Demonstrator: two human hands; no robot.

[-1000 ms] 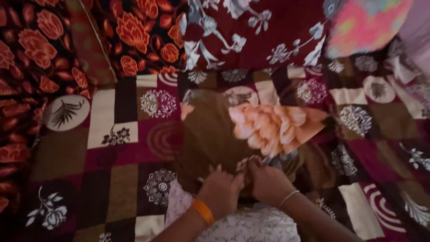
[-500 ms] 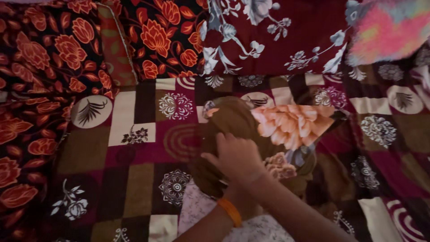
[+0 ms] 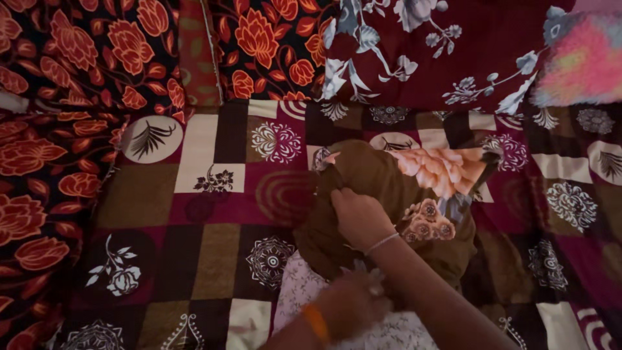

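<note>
A brown cloth (image 3: pixel 382 185) printed with a large peach flower lies bunched on the patchwork bedspread (image 3: pixel 207 253). My right hand (image 3: pixel 358 217), a thin bangle on its wrist, lies on the cloth's middle with fingers curled into a fold at the left side. My left hand (image 3: pixel 355 299), with an orange band on its wrist, is blurred at the cloth's near edge, above a white flowered fabric (image 3: pixel 295 298) close to me. Whether the left hand grips the cloth is unclear.
Dark pillows with orange flowers (image 3: pixel 84 52) stand at the back left and along the left side. A maroon pillow with pale flowers (image 3: pixel 427 52) lies at the back. A fluffy pink and multicoloured cushion (image 3: pixel 583 58) sits at the back right.
My right hand has moved from the cloth's near edge up onto its middle. My left hand pulled back toward me. The cloth is more bunched, and the view shifted left.
</note>
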